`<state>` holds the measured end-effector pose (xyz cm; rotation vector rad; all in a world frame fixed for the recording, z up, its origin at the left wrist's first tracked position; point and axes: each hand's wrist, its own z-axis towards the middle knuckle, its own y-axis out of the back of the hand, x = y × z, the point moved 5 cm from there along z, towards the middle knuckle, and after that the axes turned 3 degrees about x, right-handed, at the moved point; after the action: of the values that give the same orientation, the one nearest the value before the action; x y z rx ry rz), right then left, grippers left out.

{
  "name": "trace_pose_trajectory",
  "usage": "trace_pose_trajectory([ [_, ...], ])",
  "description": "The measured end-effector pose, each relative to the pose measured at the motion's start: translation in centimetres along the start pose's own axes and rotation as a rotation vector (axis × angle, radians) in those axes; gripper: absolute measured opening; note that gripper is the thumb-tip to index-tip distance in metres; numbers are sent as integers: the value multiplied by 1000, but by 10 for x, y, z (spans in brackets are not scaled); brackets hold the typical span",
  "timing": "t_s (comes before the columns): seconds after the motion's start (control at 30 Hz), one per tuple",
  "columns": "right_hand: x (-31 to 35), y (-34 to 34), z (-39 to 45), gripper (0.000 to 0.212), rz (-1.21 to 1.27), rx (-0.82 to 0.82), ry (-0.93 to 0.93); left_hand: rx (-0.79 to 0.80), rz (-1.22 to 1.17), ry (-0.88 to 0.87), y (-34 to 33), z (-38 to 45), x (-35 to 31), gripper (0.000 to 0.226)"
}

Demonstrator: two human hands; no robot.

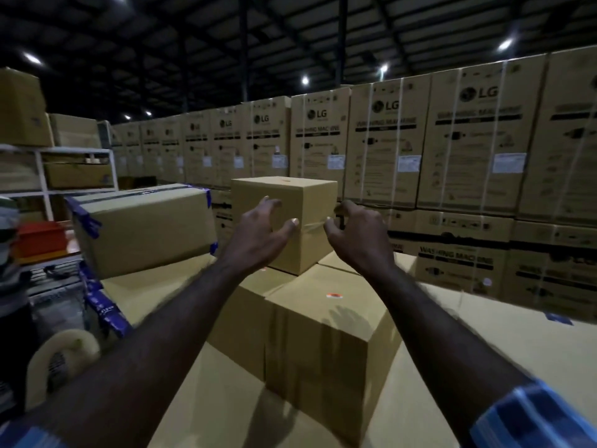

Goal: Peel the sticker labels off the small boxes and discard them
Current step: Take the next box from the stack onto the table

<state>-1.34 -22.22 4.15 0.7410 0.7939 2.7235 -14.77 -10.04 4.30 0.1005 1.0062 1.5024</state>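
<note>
Two hands, left hand [258,226] and right hand [357,232], loosely spread and holding nothing, flank the small box [310,202].

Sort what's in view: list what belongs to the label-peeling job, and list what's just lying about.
Belongs to the job:
- small top box
- box below it with an orange sticker
- left hand and right hand, both reaching for the top box

Lying about:
- blue-taped carton
- tape roll
- washing machine cartons
- white rack
</note>
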Motion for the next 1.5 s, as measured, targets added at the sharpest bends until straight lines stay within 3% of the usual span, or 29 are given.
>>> trace_pose_trajectory([
  [0.53, 43, -167, 110, 50, -45, -84, -129, 105, -38, -78, -11, 168, 178, 62],
  [0.77, 51, -213, 161, 53, -275, -90, -172, 119, 257, -195, -25, 245, 222, 67],
  [0.97, 31, -226, 186, 52, -355, -87, -307, 181, 364, -251, -37, 295, 252, 65],
  [1.17, 13, -234, 198, 49, -253, -236, -368, 215, 153, -191, -56, 321, 274, 58],
  [1.3, 10, -236, 200, 44, -160, -378, -444, 84, -53, -190, -64, 322, 273, 55],
  [1.5, 4, -240, 202, 44, -11, -469, -571, -87, -128, -26, -73, 320, 265, 52],
])
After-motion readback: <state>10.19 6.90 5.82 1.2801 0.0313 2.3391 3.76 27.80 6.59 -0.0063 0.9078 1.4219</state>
